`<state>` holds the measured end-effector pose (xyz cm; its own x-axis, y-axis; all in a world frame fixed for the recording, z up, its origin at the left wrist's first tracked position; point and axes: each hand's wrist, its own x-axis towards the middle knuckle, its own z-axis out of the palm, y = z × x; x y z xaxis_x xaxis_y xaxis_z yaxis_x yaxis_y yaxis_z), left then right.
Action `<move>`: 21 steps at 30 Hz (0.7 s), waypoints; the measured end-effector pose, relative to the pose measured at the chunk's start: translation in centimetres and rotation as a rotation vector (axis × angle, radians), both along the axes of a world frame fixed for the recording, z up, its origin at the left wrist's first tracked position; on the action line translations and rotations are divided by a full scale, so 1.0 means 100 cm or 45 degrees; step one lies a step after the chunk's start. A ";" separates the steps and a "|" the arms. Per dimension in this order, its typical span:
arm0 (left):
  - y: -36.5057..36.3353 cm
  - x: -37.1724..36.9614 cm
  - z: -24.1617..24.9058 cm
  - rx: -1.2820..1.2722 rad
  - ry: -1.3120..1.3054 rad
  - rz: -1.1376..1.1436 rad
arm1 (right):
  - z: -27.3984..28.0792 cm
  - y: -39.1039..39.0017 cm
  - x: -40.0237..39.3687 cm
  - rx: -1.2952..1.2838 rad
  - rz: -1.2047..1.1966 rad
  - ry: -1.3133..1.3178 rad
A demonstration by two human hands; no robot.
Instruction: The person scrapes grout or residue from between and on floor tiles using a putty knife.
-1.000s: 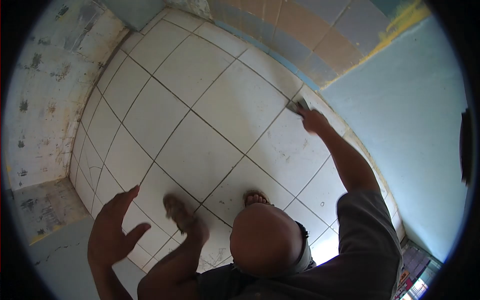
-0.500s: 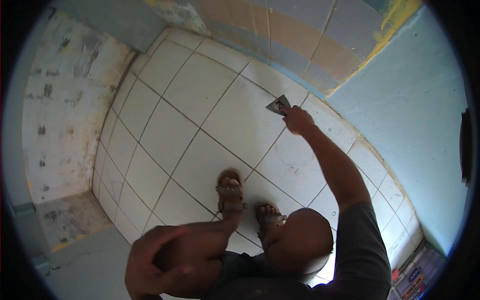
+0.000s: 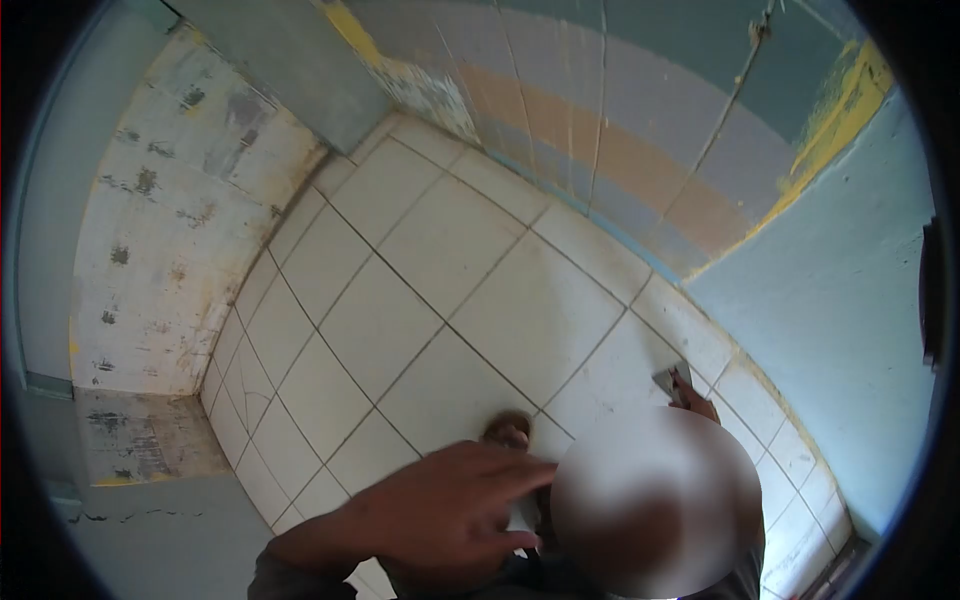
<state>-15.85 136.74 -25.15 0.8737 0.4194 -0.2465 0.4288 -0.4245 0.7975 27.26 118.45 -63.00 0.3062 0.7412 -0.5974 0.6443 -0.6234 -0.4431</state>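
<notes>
A putty knife with a flat metal blade [image 3: 671, 380] is at the right of the view, close over the white floor tiles. My right hand [image 3: 697, 402] grips it, one finger stretched along the blade. Much of my right arm is hidden by a round blurred patch. In front of my body, my left hand [image 3: 445, 515] reaches rightward over my legs, its thumb apart from the fingers and nothing seen in it. Its fingertips end at the blurred patch.
White floor tiles [image 3: 400, 310] with dark joints lie ahead. Beyond them stands a wall with grey and orange bands [image 3: 600, 120]; a pale blue wall [image 3: 820, 260] is on the right. A stained, patchy white panel [image 3: 170, 230] is on the left. One sandalled foot [image 3: 508, 430] shows.
My right hand has come back toward my body with the putty knife. My left hand has risen from beside my knee and swung to the right. The view has tilted up, showing more wall.
</notes>
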 end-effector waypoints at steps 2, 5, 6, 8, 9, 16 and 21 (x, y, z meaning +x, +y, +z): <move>-0.001 0.022 -0.004 -0.156 -0.010 -0.222 | 0.012 -0.013 -0.006 0.027 0.057 -0.050; -0.002 0.054 -0.034 -0.067 -0.170 -0.426 | 0.055 -0.011 -0.020 -0.150 0.124 -0.145; 0.003 0.066 -0.033 -0.146 -0.122 -0.504 | 0.079 -0.004 -0.026 -0.185 0.117 -0.132; 0.003 0.083 -0.046 -0.094 -0.222 -0.570 | 0.104 -0.003 -0.029 -0.194 0.118 -0.215; 0.005 0.092 -0.052 -0.069 -0.301 -0.617 | 0.120 0.001 -0.029 -0.222 0.100 -0.230; -0.018 0.138 -0.052 0.279 -0.551 -0.976 | 0.212 -0.008 -0.011 -0.242 0.123 -0.421; -0.050 0.169 -0.039 0.310 -0.730 -1.157 | 0.243 0.037 0.012 -0.397 0.252 -0.376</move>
